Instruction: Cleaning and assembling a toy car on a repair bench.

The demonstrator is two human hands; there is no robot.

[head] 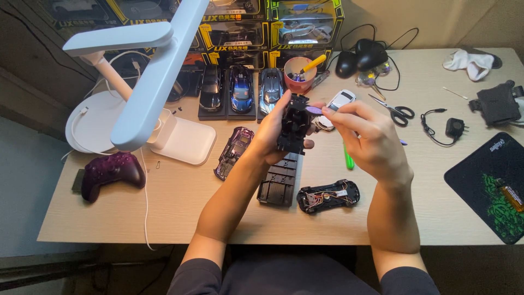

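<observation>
A black plastic toy-car chassis (293, 127) was gripped in the left hand (273, 131); a small purple part (314, 110) was pinched against it by the right hand (367, 136). Below the chassis lay a black ribbed plastic base (279, 183).

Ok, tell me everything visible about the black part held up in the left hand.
The black part is a dark plastic-looking piece, probably a model-car chassis, with ribbed, boxy detail. It is held upright above the table, the left hand gripping its left side. The right hand pinches a small purple piece at its upper right edge. Finer detail is too dark to make out.
</observation>
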